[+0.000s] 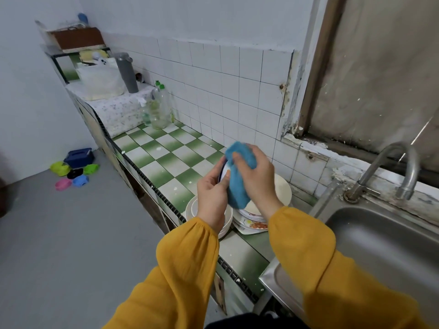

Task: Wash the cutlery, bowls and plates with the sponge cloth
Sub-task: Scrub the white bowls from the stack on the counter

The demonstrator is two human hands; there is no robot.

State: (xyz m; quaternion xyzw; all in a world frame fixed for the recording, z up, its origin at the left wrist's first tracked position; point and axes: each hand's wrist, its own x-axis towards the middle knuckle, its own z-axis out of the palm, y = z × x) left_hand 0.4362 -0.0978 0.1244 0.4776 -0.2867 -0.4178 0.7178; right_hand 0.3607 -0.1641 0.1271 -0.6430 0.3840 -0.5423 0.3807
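Nearby, low centre, nested bowls and stacked plates sit on the counter, the lowest plate marked orange. Just above them the left hand curls round the rim of a white, blue-edged dish held on edge, while the right hand grips the blue cloth against its face. The dish looks stiff, breakable and probably slick, so a rim hold suits it; the cloth is soft and light. Upper left, bottles hold a little pale liquid.
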